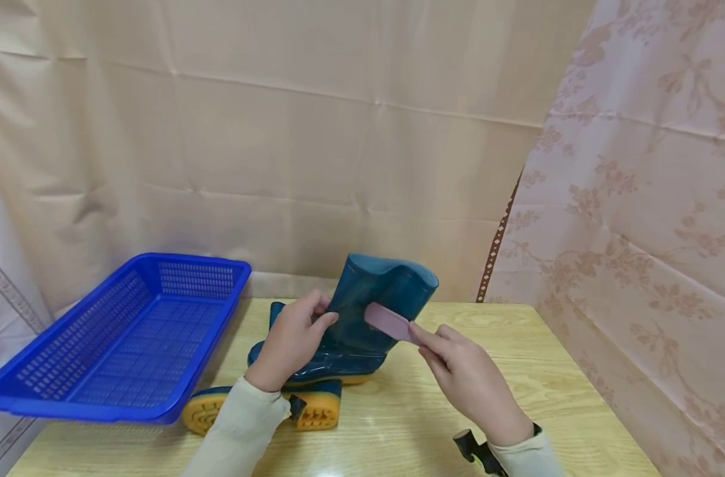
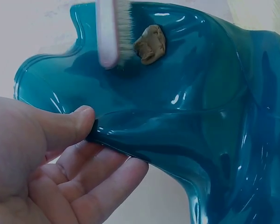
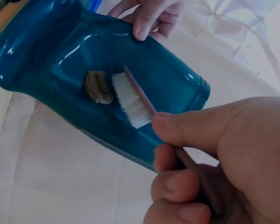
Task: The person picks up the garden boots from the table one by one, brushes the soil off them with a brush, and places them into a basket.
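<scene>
Near the held boot (image 1: 352,336), sideways boot (image 1: 321,409), blue basket (image 1: 144,348)

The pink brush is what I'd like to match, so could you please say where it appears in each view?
Head: the brush, right of centre and below the middle, in the right hand.
Left wrist: the brush, at the top edge, left of centre.
Right wrist: the brush, near the centre.
Shared landmark: the teal boot behind the brush.

Bare left hand (image 1: 292,339), pale cream left sleeve (image 1: 237,425), small black cuff fitting (image 1: 297,406), bare right hand (image 1: 476,384), matching right sleeve (image 1: 531,460), black wrist bracket (image 1: 480,454) with rounded end.
</scene>
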The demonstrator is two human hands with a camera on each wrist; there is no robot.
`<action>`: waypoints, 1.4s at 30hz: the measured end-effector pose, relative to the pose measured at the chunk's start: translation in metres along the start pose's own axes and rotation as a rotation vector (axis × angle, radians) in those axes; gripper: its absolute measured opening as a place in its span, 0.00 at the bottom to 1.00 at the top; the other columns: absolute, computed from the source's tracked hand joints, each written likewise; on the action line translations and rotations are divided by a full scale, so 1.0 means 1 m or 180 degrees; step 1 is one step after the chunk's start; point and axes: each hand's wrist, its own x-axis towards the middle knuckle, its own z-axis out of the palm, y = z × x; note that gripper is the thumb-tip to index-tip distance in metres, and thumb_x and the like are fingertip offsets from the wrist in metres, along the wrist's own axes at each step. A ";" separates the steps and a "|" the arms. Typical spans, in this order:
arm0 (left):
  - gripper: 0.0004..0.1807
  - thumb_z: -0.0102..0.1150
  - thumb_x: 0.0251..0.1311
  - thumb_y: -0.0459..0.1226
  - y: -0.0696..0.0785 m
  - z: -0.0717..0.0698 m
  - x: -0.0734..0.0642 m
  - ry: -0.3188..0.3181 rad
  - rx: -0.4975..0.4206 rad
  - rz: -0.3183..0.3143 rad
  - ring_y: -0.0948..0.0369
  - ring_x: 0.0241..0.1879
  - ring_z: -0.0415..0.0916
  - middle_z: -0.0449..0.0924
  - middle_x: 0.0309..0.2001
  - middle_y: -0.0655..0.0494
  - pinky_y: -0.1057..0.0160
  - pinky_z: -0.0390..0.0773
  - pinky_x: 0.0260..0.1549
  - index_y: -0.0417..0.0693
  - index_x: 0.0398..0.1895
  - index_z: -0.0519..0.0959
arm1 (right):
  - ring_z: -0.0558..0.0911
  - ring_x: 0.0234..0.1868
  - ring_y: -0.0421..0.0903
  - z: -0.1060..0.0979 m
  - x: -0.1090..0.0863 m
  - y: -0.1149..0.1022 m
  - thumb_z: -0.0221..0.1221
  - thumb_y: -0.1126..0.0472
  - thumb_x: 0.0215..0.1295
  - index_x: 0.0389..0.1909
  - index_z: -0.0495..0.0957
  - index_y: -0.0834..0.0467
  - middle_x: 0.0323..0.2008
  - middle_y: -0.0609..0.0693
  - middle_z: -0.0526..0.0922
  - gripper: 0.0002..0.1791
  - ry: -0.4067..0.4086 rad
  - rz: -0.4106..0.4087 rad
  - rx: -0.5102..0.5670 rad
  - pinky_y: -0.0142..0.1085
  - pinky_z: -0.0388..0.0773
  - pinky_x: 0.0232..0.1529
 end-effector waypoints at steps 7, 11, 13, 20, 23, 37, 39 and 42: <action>0.05 0.64 0.71 0.37 0.001 0.002 0.001 0.0001 0.0032 -0.0087 0.58 0.38 0.77 0.83 0.41 0.59 0.54 0.82 0.43 0.53 0.45 0.78 | 0.62 0.20 0.34 -0.001 -0.002 0.000 0.65 0.66 0.71 0.64 0.82 0.49 0.23 0.37 0.67 0.22 -0.0355 0.0226 -0.0041 0.29 0.62 0.22; 0.05 0.65 0.70 0.37 0.001 0.003 0.000 -0.0008 0.0052 -0.0108 0.58 0.39 0.77 0.83 0.41 0.58 0.54 0.82 0.44 0.53 0.45 0.78 | 0.61 0.20 0.34 -0.002 -0.004 0.000 0.64 0.67 0.71 0.64 0.82 0.49 0.23 0.37 0.67 0.22 -0.0421 0.0218 0.0027 0.29 0.62 0.22; 0.06 0.65 0.70 0.37 0.001 0.003 0.000 -0.0011 0.0044 -0.0118 0.58 0.39 0.77 0.83 0.41 0.58 0.54 0.82 0.44 0.53 0.45 0.78 | 0.62 0.21 0.34 -0.003 -0.004 0.001 0.64 0.67 0.71 0.63 0.82 0.49 0.23 0.37 0.67 0.22 -0.0445 0.0211 0.0039 0.29 0.62 0.22; 0.06 0.65 0.70 0.36 0.000 0.005 -0.001 -0.0045 -0.0009 -0.0139 0.59 0.38 0.76 0.83 0.41 0.58 0.55 0.81 0.43 0.53 0.44 0.78 | 0.62 0.20 0.33 -0.005 -0.006 0.002 0.65 0.67 0.70 0.61 0.84 0.51 0.22 0.36 0.66 0.20 -0.0559 0.0238 0.0014 0.28 0.62 0.22; 0.05 0.65 0.70 0.36 0.000 0.005 -0.001 -0.0060 -0.0015 -0.0124 0.59 0.38 0.76 0.83 0.41 0.59 0.55 0.81 0.43 0.53 0.44 0.78 | 0.61 0.20 0.33 -0.006 -0.007 0.001 0.65 0.67 0.70 0.61 0.84 0.51 0.22 0.36 0.66 0.20 -0.0584 0.0252 0.0004 0.28 0.61 0.22; 0.05 0.63 0.72 0.38 0.001 0.000 0.002 -0.0089 -0.0011 -0.0107 0.58 0.41 0.78 0.84 0.43 0.58 0.52 0.82 0.47 0.53 0.47 0.80 | 0.63 0.20 0.33 -0.006 0.000 -0.004 0.65 0.65 0.70 0.63 0.83 0.49 0.26 0.36 0.68 0.22 0.0116 0.0094 -0.0004 0.29 0.64 0.21; 0.06 0.63 0.72 0.39 0.001 0.000 0.001 -0.0101 -0.0032 -0.0142 0.58 0.43 0.79 0.84 0.44 0.58 0.51 0.82 0.48 0.53 0.48 0.80 | 0.62 0.20 0.33 -0.004 0.000 -0.005 0.66 0.65 0.69 0.63 0.83 0.50 0.25 0.37 0.68 0.22 0.0153 0.0099 -0.0057 0.29 0.64 0.21; 0.07 0.62 0.72 0.40 0.001 -0.001 0.000 -0.0106 -0.0046 -0.0176 0.58 0.44 0.79 0.84 0.45 0.58 0.51 0.82 0.49 0.53 0.49 0.80 | 0.61 0.19 0.33 -0.001 0.000 -0.006 0.66 0.64 0.70 0.63 0.83 0.49 0.24 0.37 0.67 0.21 0.0148 0.0131 -0.0143 0.29 0.62 0.20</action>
